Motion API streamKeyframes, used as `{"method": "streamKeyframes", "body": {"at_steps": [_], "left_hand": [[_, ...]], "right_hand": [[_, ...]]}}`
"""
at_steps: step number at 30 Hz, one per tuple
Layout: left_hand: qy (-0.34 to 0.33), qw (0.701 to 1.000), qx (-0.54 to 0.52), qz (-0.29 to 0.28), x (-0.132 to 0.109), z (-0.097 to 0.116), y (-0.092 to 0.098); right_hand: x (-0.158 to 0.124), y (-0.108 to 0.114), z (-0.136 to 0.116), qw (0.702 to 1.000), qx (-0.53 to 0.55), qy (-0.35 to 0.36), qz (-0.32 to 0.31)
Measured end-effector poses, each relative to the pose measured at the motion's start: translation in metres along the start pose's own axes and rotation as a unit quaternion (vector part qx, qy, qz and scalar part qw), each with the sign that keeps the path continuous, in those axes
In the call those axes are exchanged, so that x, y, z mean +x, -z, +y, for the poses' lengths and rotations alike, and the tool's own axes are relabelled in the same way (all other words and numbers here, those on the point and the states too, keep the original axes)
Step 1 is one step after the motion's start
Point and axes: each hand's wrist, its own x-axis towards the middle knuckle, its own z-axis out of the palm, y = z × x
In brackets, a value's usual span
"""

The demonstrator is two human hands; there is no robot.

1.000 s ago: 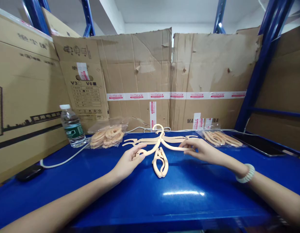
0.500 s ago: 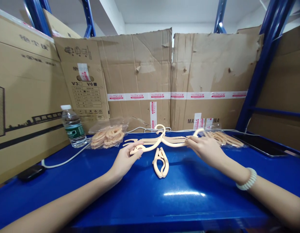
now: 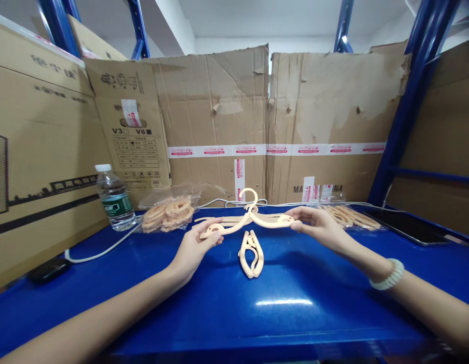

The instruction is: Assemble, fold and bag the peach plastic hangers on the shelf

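The beige plastic hanger (image 3: 253,218) is held up off the blue table (image 3: 280,313), spanning the gap between the two hands with its hook standing upright midway between them. The left hand (image 3: 194,247) pinches the rounded left end, thumb underneath and fingers laid over the top. The right hand (image 3: 317,226) is closed the same way on the right end.

From where I stand, the grip looks sound. I'd keep both pinches out at those round ends, so the thin arms aren't bent in the middle, and hold the two sides level so the hook doesn't tip. It would also help to keep the hanger lifted clear of the folded beige piece (image 3: 251,255), which lies on the table just below it, nearer than the fingertips and between the two wrists.

A few flat beige strips (image 3: 206,219) lie just past the left fingers. Further out on that side a clear plastic bag (image 3: 168,208) holds a heap of beige ring-shaped parts. Just beyond the right fingers a second clear bag (image 3: 350,215) holds long, thin beige pieces. A capped water bottle (image 3: 113,198) stands well to the left, and I can't tell how full it is. Cardboard boxes (image 3: 219,116) wall in the back, and nothing shows what is in them.
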Motion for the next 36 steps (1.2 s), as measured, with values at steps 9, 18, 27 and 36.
{"method": "streamKeyframes", "body": {"at_steps": [9, 18, 27, 36], "left_hand": [[-0.021, 0.999, -0.007, -0.026, -0.007, 0.005, -0.012], [-0.046, 0.998, 0.003, -0.044, -0.011, 0.004, -0.022], [-0.100, 0.987, 0.071, -0.100, -0.013, 0.001, -0.016], [-0.057, 0.969, 0.023, -0.238, -0.019, 0.004, -0.019]], "right_hand": [[-0.007, -0.025, -0.005, 0.976, 0.204, -0.071, 0.032], [-0.019, -0.046, -0.025, 0.973, 0.144, 0.001, -0.180], [-0.022, -0.043, -0.028, 0.974, 0.109, 0.029, -0.199], [-0.024, -0.046, -0.028, 0.972, 0.123, 0.028, -0.199]]}}
